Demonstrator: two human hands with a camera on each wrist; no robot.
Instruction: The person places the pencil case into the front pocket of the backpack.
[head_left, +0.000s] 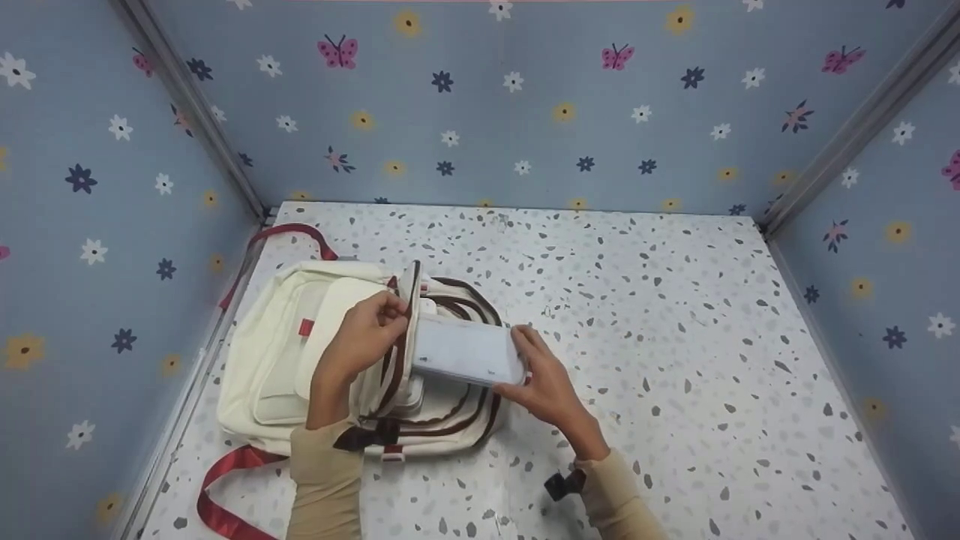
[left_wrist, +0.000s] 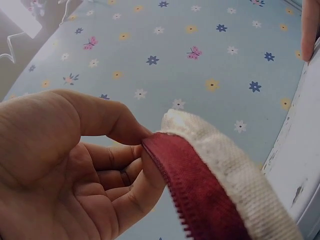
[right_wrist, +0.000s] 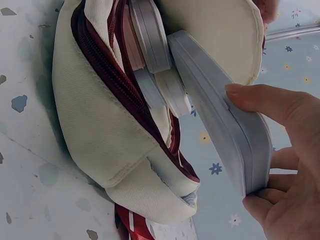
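A cream backpack [head_left: 251, 379] with dark red zippers lies on the speckled table, its top compartment unzipped. My left hand [head_left: 360, 336] pinches the red zipper edge [left_wrist: 187, 175] of the opening between thumb and fingers, holding that flap up. In my right hand [head_left: 551, 386] is a flat, pale grey plastic case [head_left: 469, 352], gripped by its outer end with the thumb on one side and fingers on the other. The case's far end reaches into the bag's mouth. Several similar slim cases [right_wrist: 150, 37] sit inside the bag, seen in the right wrist view.
Red straps [head_left: 225, 480] trail from the backpack at the front left and back left. Blue flowered panels [head_left: 480, 97] enclose the table [head_left: 660, 322] at the back and both sides. The bag lies close to the left panel.
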